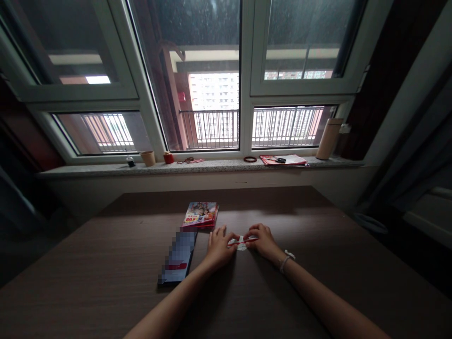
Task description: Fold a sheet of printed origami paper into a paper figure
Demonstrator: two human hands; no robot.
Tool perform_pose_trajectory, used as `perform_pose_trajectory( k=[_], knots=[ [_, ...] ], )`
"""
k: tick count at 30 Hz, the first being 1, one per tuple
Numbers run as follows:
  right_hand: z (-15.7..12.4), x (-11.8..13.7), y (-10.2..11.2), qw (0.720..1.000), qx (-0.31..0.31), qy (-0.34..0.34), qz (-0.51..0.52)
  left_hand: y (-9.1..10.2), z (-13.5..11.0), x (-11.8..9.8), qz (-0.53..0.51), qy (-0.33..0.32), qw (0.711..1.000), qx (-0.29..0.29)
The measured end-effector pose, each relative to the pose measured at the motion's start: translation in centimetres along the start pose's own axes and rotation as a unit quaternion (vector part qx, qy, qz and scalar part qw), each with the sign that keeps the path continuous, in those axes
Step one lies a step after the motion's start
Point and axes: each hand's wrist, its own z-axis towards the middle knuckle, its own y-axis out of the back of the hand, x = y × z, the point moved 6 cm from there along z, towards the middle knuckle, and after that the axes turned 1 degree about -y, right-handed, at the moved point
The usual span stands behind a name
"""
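On the brown table, a small piece of folded red and white paper [241, 243] lies between my two hands. My left hand [221, 247] pinches its left end between thumb and fingers. The other end is in the fingertips of my right hand [263, 241], whose wrist wears a pale bracelet [284, 262]. The paper's ends are partly hidden by my fingers. To the left of my left hand lies a phone [180, 256] with a lit screen, part of it blurred out. A stack of colourful printed leaflets [200, 213] sits just beyond the phone.
Along the stone windowsill [219, 165] stand a small dark bottle [130, 161], a paper cup [148, 158], a red jar [168, 157], a bead bracelet [250, 159], red-edged papers [291, 160] with scissors [280, 160] on top, and a tan thermos [327, 140].
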Motion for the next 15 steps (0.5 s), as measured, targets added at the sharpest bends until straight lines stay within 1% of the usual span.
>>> perform_pose_trajectory(
  k=[5, 9, 15],
  knots=[
    [0.24, -0.35, -0.15, 1.0, 0.013, 0.003, -0.005, -0.2, 0.12, 0.53, 0.012, -0.011, 1.0, 0.026],
    [0.3, -0.41, -0.07, 0.999, 0.028, 0.009, -0.012, -0.55, 0.3, 0.9, 0.016, -0.021, 0.999, 0.025],
    [0.07, -0.31, 0.3, 0.999, 0.039, 0.021, -0.012, -0.44, -0.04, 0.51, 0.019, -0.03, 0.999, 0.023]
  ],
)
